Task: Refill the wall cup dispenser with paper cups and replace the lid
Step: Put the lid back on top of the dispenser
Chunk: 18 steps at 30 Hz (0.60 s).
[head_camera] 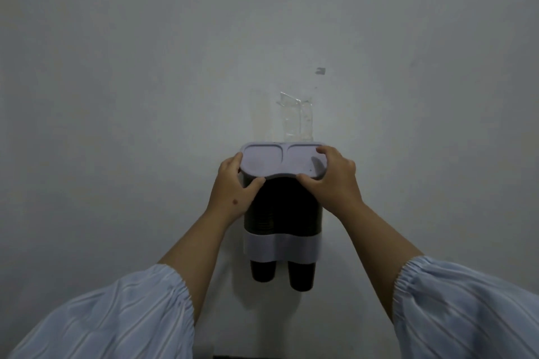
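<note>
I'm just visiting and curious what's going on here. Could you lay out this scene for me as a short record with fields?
Setting: a cup dispenser mounted on a plain grey wall
Lid: pale lid at the dispenser's top, gripped at both ends
Left hand: fingers curled around the lid's left end
Right hand: fingers on top of the lid's right end, thumb at its front edge
Cups: two dark cups poke out below the pale band
Above: clear plastic piece stuck on the wall
Clothing: light blue striped sleeves
</note>
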Tool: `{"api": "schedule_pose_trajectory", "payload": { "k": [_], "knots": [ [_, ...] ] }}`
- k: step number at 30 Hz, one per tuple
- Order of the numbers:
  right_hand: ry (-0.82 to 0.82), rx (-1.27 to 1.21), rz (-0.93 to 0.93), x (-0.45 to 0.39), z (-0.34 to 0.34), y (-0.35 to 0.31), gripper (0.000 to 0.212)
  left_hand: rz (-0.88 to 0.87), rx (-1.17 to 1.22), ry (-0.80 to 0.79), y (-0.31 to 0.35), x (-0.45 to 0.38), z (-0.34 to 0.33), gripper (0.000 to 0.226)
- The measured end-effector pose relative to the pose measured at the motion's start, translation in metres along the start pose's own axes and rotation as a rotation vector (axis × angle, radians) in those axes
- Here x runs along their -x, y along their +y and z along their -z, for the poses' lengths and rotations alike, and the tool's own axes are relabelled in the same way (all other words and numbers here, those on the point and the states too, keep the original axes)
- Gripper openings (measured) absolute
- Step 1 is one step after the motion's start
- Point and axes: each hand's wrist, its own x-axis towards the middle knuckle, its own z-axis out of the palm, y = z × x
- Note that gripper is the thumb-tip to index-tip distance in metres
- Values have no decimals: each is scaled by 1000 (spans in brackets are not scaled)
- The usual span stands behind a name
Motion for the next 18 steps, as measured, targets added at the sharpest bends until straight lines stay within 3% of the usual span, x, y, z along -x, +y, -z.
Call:
{"api": "schedule_pose_trajectory", "payload": {
  "k": [12, 18],
  "knots": [
    [-13, -136, -115, -35, -22, 14, 64, 61, 23, 22, -21, -36, -15, 53],
    [-49, -97, -139, -43, -23, 24, 74, 53, 46, 49, -22, -45, -23, 40]
  ]
}}
